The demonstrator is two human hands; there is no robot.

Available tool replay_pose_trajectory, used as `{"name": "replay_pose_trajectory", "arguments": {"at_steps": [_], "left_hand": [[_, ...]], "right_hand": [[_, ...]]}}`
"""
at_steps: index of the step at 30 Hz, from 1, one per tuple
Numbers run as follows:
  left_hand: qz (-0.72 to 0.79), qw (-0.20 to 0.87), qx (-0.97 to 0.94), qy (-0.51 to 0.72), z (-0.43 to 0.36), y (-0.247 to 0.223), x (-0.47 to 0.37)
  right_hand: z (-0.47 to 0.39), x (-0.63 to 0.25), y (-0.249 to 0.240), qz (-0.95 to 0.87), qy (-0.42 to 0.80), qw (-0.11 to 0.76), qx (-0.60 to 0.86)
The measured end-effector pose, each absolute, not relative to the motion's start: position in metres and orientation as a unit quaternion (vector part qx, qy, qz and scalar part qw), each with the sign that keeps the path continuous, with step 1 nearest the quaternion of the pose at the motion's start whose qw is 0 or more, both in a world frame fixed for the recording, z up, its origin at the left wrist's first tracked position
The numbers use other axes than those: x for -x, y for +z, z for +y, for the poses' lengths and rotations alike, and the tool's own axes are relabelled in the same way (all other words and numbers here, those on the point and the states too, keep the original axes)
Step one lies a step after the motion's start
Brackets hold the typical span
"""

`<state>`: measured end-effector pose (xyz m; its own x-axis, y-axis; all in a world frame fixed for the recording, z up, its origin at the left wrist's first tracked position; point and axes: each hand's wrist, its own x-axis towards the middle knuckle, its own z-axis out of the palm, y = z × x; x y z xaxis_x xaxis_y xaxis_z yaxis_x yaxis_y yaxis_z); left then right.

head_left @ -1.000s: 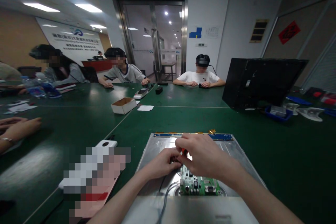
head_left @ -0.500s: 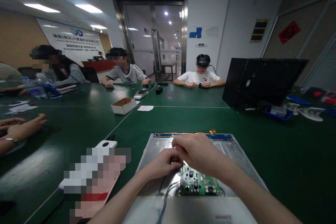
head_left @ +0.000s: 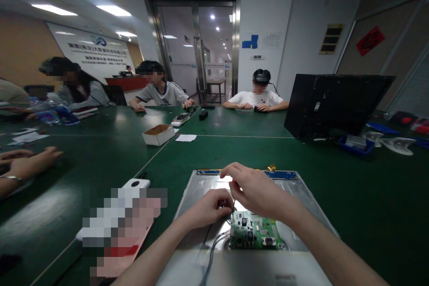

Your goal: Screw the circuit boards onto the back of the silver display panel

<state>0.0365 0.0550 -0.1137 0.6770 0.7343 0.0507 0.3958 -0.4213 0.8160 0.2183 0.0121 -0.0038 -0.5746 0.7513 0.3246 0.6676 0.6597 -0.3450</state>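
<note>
A silver metal panel [head_left: 192,250] lies before me, with a blue circuit strip [head_left: 284,175] along its far edge. On it sits a green circuit board [head_left: 253,232], with grey cables [head_left: 212,252] running from its left side. My left hand [head_left: 216,207] is closed at the board's upper left corner, its fingertips pinched on something I cannot make out, perhaps a thin wire. Above the panel and just behind the board, my right hand [head_left: 250,187] is curled with thumb and fingers apart, and nothing shows between them.
A white device [head_left: 136,184] lies left of the panel. Further off are an open box [head_left: 158,135], papers [head_left: 186,137], a black monitor [head_left: 335,105] and a blue tray [head_left: 355,144]. Another person's hands [head_left: 31,165] rest at the left; several people sit around the green table.
My right hand has lifted slightly and moved a little right, its fingers parting and coming away from my left hand. My left hand has barely moved.
</note>
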Motion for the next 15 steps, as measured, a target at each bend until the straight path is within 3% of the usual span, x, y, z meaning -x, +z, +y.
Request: {"name": "replay_pose_trajectory", "arguments": {"at_steps": [3, 10, 15], "left_hand": [[0.339, 0.412, -0.82, 0.209, 0.054, -0.112, -0.037], [0.347, 0.407, -0.817, 0.215, 0.051, -0.107, -0.038], [0.35, 0.406, -0.819, 0.205, 0.05, -0.102, -0.039]], "right_hand": [[0.011, -0.219, -0.001, -0.885, 0.104, 0.221, 0.397], [0.014, -0.216, -0.003, -0.847, -0.021, 0.171, 0.502], [0.022, -0.218, -0.009, -0.833, -0.036, 0.163, 0.528]]}}
